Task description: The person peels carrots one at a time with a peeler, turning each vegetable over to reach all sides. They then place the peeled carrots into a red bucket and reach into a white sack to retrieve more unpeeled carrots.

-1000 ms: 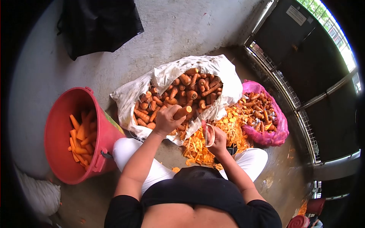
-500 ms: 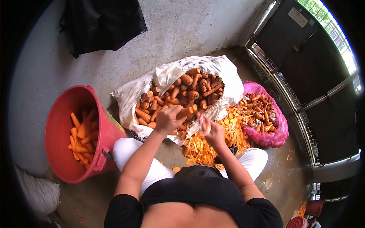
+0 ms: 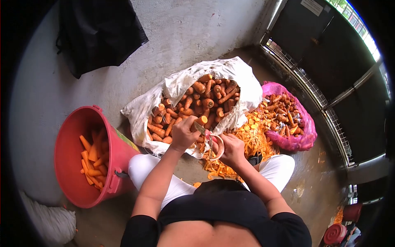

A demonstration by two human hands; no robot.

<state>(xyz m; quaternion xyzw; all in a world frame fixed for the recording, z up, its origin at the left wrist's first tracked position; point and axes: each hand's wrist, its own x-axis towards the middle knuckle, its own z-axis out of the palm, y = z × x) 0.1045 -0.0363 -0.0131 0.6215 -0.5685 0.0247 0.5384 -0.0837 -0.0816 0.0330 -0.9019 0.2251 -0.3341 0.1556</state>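
Note:
My left hand [image 3: 183,134] is wrapped round a carrot [image 3: 200,121], whose cut orange end points up and away from me. Closed on a peeler [image 3: 220,145] with a pale curved handle and a red part, my right hand [image 3: 231,150] is just to the right. The peeler's head reaches the carrot's side. Beyond both hands, a white sack [image 3: 173,84] lies with its mouth wide, full of unpeeled carrots [image 3: 187,105]. Orange peelings [image 3: 255,138] and round slices are heaped to the right of the sack.
On the left stands a red bucket [image 3: 68,152] holding peeled carrots [image 3: 94,158]. A pink bag [image 3: 306,138] with carrot pieces sits right of the peelings. A black bag [image 3: 101,37] hangs on the wall; dark gate panels [image 3: 329,61] line the right side.
The peeler has turned so its curved handle shows, and its head has come against the carrot. The carrot tilts more upright. My view has shifted slightly.

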